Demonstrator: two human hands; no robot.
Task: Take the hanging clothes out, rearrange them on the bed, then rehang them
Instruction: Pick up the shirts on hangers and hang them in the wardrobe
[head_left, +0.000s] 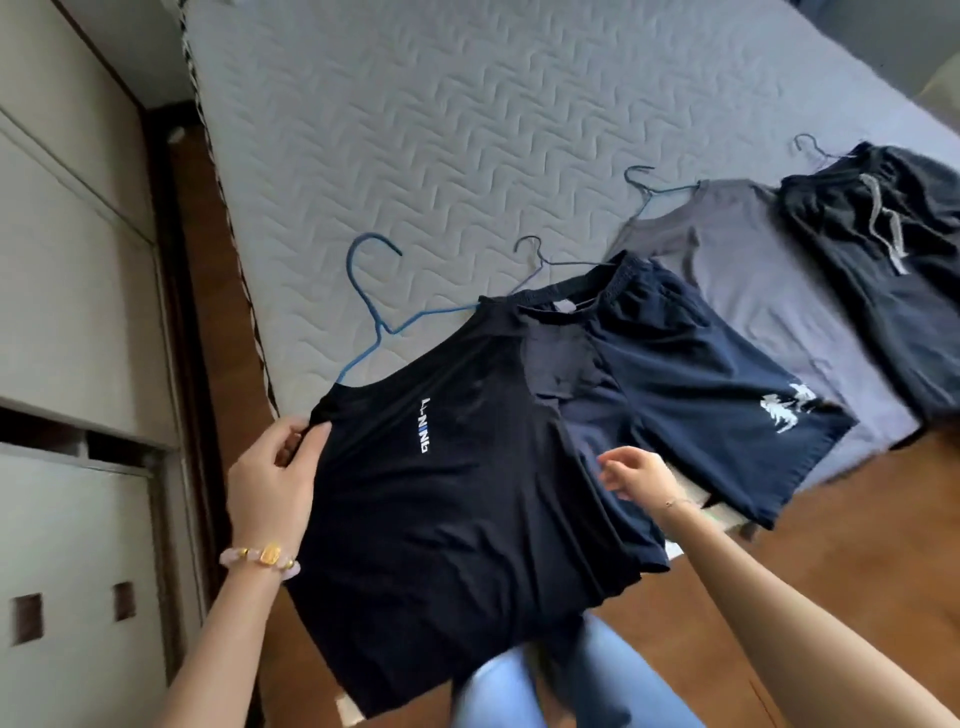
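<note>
At the bed's near edge: four garments lie in a row on the bed (467, 130).
Hidden: black shirt (441, 493) hem hangs past the mattress; far-right black shorts (883, 260) cut off by the frame.
Left hand (275, 478): fingers pinched on the shirt's shoulder by the blue hanger (374, 306).
Right hand (639, 475): fingers loosely apart, blurred, over navy shorts (701, 364).
Further right: grey top (769, 291).

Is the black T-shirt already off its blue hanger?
No, the blue hanger still runs into the neck of the black T-shirt, whose sleeve edge the left hand pinches.
</note>
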